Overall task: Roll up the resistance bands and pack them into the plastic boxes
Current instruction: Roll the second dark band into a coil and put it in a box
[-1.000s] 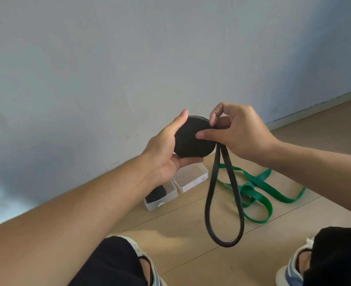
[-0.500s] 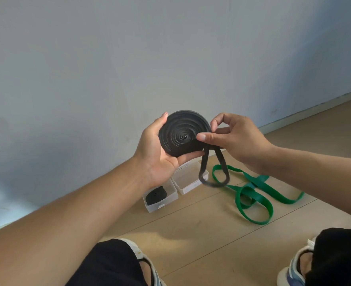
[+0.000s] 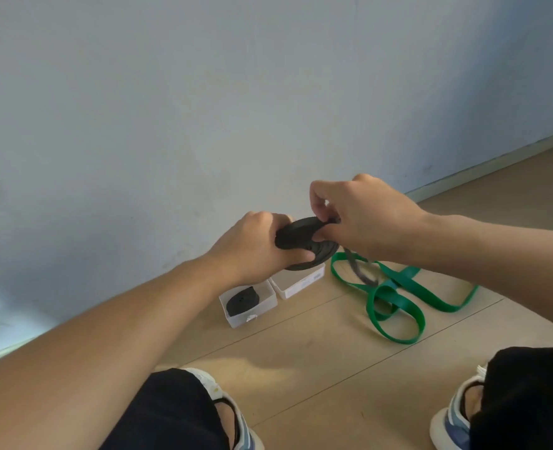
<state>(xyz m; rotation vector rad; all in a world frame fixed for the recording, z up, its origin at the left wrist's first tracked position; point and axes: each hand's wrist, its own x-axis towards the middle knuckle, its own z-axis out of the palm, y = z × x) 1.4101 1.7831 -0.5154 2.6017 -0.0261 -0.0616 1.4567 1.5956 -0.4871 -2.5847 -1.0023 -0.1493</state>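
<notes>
The left hand (image 3: 255,245) grips the coiled black band (image 3: 304,243) held above the floor (image 3: 317,358); the right hand (image 3: 363,216) pinches its loose tail at the coil's edge; below, one plastic box (image 3: 252,302) holds a rolled black band, a second box (image 3: 298,282) sits beside it; the green band (image 3: 395,303) lies unrolled nearby.

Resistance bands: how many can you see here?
3. A black band, nearly rolled, is held between the left hand and right hand. A rolled black one sits in the nearer plastic box. A green band lies loose on the floor.
</notes>
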